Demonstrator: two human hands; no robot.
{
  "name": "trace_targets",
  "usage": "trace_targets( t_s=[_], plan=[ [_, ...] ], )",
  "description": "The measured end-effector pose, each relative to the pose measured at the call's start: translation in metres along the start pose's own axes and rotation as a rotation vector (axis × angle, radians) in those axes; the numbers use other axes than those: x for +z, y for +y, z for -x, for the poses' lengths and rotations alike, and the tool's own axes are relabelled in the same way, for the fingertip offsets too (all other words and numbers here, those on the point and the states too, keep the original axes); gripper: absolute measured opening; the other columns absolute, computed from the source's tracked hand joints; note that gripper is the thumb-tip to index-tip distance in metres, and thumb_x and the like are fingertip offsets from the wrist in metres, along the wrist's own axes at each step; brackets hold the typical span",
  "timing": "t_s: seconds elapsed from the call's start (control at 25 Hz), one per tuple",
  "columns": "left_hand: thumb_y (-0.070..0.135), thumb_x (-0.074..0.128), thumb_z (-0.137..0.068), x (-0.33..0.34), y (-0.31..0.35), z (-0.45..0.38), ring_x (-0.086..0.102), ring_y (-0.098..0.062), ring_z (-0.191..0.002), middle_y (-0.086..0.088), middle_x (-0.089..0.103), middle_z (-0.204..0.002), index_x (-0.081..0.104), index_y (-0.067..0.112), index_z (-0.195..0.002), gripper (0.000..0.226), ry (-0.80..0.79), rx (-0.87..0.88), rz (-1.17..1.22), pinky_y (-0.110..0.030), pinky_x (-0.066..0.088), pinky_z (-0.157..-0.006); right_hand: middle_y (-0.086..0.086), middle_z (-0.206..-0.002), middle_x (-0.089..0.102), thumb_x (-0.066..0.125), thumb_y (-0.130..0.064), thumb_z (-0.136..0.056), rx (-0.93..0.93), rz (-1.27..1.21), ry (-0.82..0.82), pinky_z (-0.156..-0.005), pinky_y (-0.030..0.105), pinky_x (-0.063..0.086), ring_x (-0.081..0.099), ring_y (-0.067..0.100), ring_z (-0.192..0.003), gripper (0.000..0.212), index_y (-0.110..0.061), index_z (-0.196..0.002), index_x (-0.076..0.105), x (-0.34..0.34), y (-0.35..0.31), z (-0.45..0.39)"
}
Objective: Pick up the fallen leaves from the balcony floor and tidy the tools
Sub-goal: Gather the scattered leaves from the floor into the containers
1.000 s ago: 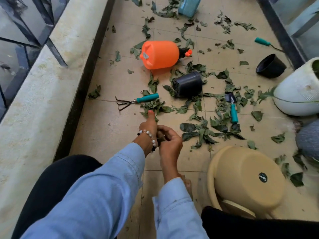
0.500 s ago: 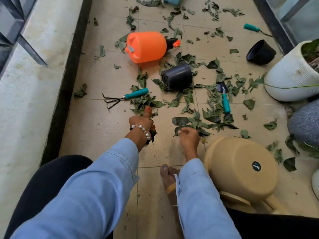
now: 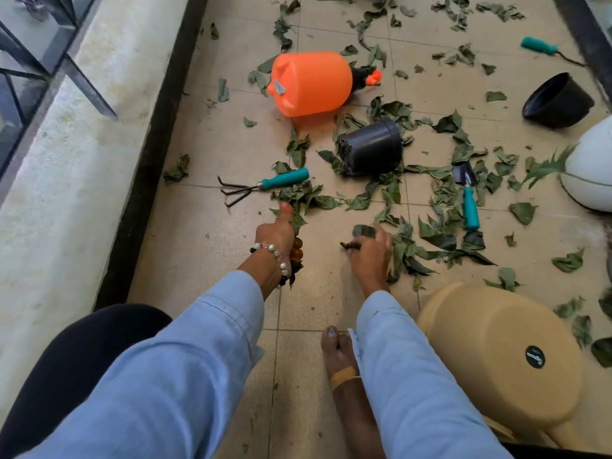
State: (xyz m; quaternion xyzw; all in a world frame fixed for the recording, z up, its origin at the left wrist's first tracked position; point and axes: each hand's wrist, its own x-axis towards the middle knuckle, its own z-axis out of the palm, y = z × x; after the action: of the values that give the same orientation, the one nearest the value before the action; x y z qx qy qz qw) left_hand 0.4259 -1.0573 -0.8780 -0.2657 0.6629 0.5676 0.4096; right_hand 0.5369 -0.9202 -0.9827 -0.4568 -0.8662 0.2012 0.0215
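Left hand point(image 3: 277, 234) fist grips leaf bunch point(image 3: 295, 256), thumb up; right hand point(image 3: 370, 251) pinches one leaf point(image 3: 363, 231). Three teal-handled tools, two black pots.

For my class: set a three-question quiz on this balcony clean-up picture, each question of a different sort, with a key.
1. True or false: the orange sprayer stands upright.
2. Which tool lies nearest the left hand? A) hand rake B) trowel C) broom
3. Fill in: the right hand is gathering ____ off the floor.

Key: 1 false, it lies on its side; 2 A; 3 leaves.
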Motion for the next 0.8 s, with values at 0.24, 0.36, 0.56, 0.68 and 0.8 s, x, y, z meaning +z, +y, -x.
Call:
trace_targets(
  t_s=[0.24, 0.36, 0.56, 0.68, 0.8],
  plan=[
    [0.052, 0.048, -0.095, 0.005, -0.001, 0.014, 0.04, -0.015, -0.033, -0.008, 0.049, -0.056, 0.047, 0.008, -0.078, 0.048, -0.064, -0.003, 0.06, -0.018, 0.037, -0.034, 0.015, -0.095, 0.068, 0.055, 0.004, -0.089, -0.004, -0.029, -0.076, -0.068, 0.03, 0.048, 0.063, 0.024, -0.089, 0.019, 0.002, -0.102, 0.068, -0.006, -0.015, 0.015],
    [0.053, 0.043, -0.097, 0.011, -0.006, 0.017, 0.064, -0.029, -0.057, -0.018, 0.065, -0.071, 0.049, 0.004, -0.098, 0.049, -0.117, -0.012, 0.104, -0.048, 0.058, -0.052, 0.011, -0.082, 0.068, 0.067, 0.008, -0.08, 0.396, -1.125, -0.123, -0.058, 0.025, 0.053, 0.063, 0.018, -0.071, 0.029, -0.001, -0.107, 0.06, -0.037, -0.047, 0.031],
    [0.063, 0.039, -0.092, 0.013, -0.013, 0.018, 0.065, -0.036, -0.094, -0.014, 0.067, -0.098, 0.058, 0.002, -0.09, 0.065, 0.089, 0.1, -0.053, -0.05, 0.053, -0.089, 0.003, -0.08, 0.072, 0.068, 0.009, -0.078, 0.304, -1.495, -0.059, -0.058, 0.029, 0.054, 0.066, 0.016, -0.071, 0.027, -0.016, -0.089, 0.065, -0.058, -0.093, 0.079],
    [0.067, 0.043, -0.088, 0.009, -0.011, 0.022, 0.062, -0.034, -0.097, -0.01, 0.06, -0.088, 0.057, 0.003, -0.096, 0.066, 0.063, 0.054, 0.026, -0.047, 0.051, -0.093, 0.0, -0.09, 0.072, 0.062, 0.006, -0.081, 0.007, -1.009, 0.064, -0.073, 0.033, 0.056, 0.066, 0.018, -0.087, 0.027, -0.018, -0.088, 0.073, -0.045, -0.093, 0.096],
    [0.063, 0.06, -0.082, 0.001, -0.007, 0.029, 0.062, -0.033, -0.095, -0.009, 0.057, -0.081, 0.049, 0.008, -0.078, 0.056, 0.099, 0.073, 0.031, -0.046, 0.053, -0.09, -0.011, -0.117, 0.059, 0.061, -0.017, -0.088, -0.326, -0.578, -0.003, -0.087, 0.041, 0.047, 0.042, 0.015, -0.112, 0.021, -0.026, -0.102, 0.073, -0.046, -0.078, 0.091]
  ],
)
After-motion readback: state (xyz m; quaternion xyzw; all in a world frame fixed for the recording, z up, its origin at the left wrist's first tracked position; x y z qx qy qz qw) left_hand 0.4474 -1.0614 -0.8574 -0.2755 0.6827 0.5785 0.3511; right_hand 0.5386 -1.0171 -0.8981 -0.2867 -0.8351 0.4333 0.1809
